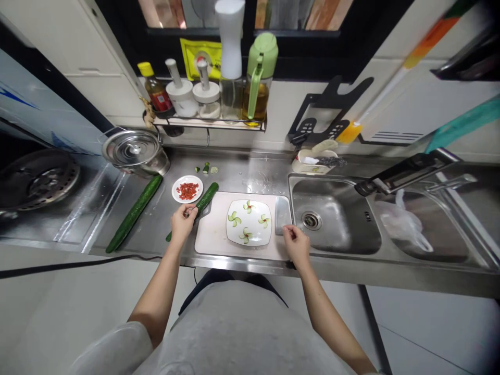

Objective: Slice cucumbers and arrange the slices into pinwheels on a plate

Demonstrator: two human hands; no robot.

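Observation:
My left hand is closed, thumb and fingers together on a green cucumber that slants beside the left end of the cutting board. My right hand is closed at the lower end of a kitchen knife; its broad blade lies on the board's right side and the hand covers most of the handle. Between my hands, a white square plate on the board carries several pinwheels of green slices with red centres. A small round plate of chopped red pieces stands above my left hand.
Another long cucumber lies at left, near a lidded steel pot. Cucumber scraps lie behind the round plate. At right are the sink and faucet. A condiment shelf holds bottles and jars.

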